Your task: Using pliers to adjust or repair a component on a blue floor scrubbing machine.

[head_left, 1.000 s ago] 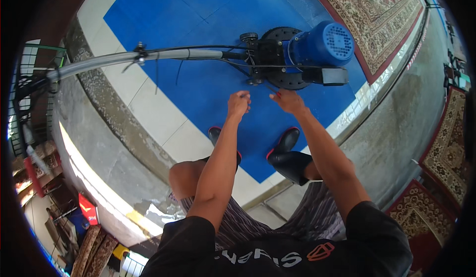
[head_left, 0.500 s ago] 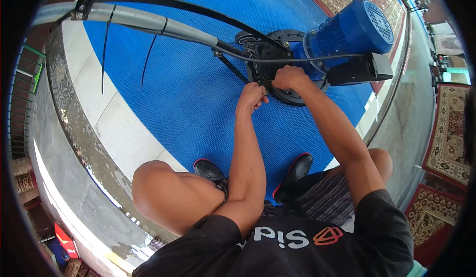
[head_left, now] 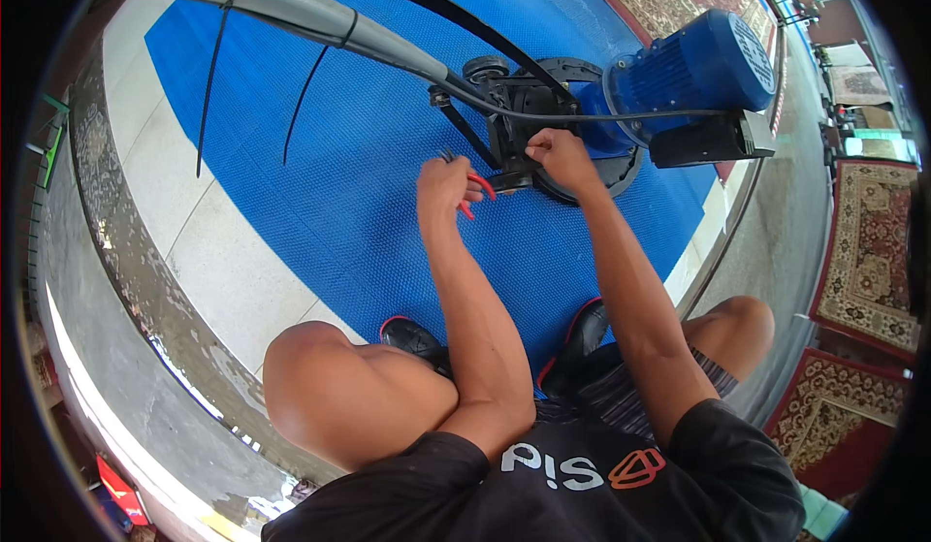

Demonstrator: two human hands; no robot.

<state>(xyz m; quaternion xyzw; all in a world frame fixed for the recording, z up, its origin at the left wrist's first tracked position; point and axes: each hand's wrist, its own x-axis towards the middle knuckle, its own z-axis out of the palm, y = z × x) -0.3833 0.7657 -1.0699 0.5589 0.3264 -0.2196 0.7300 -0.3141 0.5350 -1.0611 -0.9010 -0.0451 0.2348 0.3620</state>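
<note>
A floor-scrubbing machine with a blue motor (head_left: 679,77) and a round black base (head_left: 606,174) stands ahead of me. My left hand (head_left: 446,189) is closed round a pair of red-handled pliers (head_left: 482,185), just left of the machine's small front wheel (head_left: 509,182). The pliers' metal tip pokes out beyond the knuckles, apart from the machine. My right hand (head_left: 564,158) is closed in a pinch at the black metal frame (head_left: 502,120). What its fingertips hold, if anything, is hidden.
The machine's grey pole (head_left: 339,23) slants to the upper left, with two black cable ties (head_left: 206,106) hanging from it. A black cable (head_left: 601,116) crosses to the motor box. Blue matting (head_left: 339,154) lies underneath. Patterned rugs (head_left: 868,251) are at the right.
My left hand has drawn back leftward from the frame, bringing the red pliers into sight. My right hand stays by the frame, its fingers now pinched. The view has shifted slightly.
</note>
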